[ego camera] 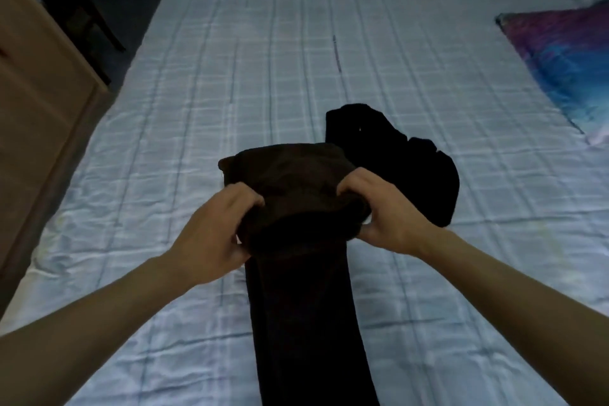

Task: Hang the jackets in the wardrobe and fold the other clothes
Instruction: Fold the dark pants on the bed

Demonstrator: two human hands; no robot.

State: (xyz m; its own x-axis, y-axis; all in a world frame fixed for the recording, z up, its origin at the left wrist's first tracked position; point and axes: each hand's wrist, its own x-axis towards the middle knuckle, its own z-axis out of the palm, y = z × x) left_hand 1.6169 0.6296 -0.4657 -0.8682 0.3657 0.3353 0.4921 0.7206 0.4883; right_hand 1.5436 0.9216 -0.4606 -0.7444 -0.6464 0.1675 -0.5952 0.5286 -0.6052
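left hand: bare, no sleeve | right hand: bare, no sleeve

A bed in pale checked sheets fills the frame. Lying on it: dark brown trousers at lower centre, a black garment, possibly folded, and a colourful pillow at right.

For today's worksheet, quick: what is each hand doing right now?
Left hand: closed, gripping the dark brown garment at its left edge.
Right hand: closed, gripping the same garment at its right edge.
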